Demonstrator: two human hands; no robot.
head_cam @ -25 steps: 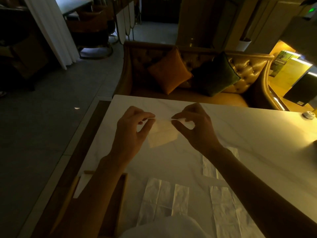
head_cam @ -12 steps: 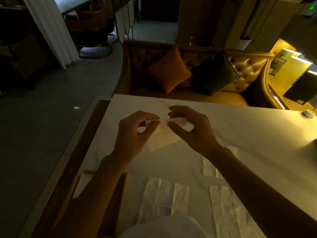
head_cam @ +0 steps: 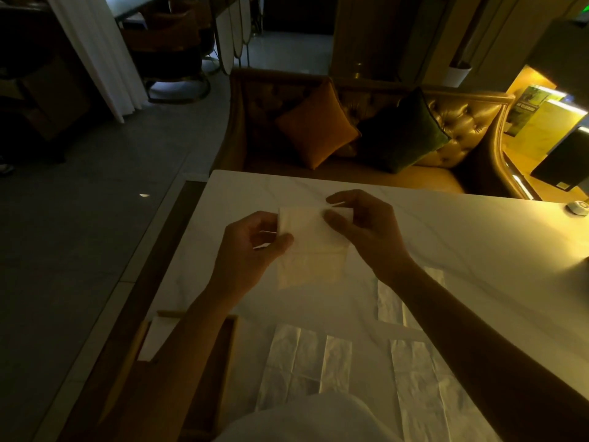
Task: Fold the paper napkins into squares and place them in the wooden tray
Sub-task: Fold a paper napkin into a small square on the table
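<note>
A dim room is shown. A white marble table [head_cam: 446, 237] is spread across the lower right of the frame. Behind it, at centre, a tufted leather sofa [head_cam: 459, 129] is set, with 2 cushions propped side by side: an orange cushion [head_cam: 315, 126] and a dark green cushion [head_cam: 401, 135]. Grey floor [head_cam: 95, 202] is seen at left, with a white curtain [head_cam: 95, 52] and a dark chair [head_cam: 172, 49] at upper left. Warm yellow light [head_cam: 541, 122] is cast from the right edge.

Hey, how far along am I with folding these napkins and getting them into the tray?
Early on. Done: one white folded piece appears to lie in the wooden tray. In hand: your left hand and right hand pinch one napkin above the table, partly folded. Left: at least three flat napkins lie unfolded near you.
</note>
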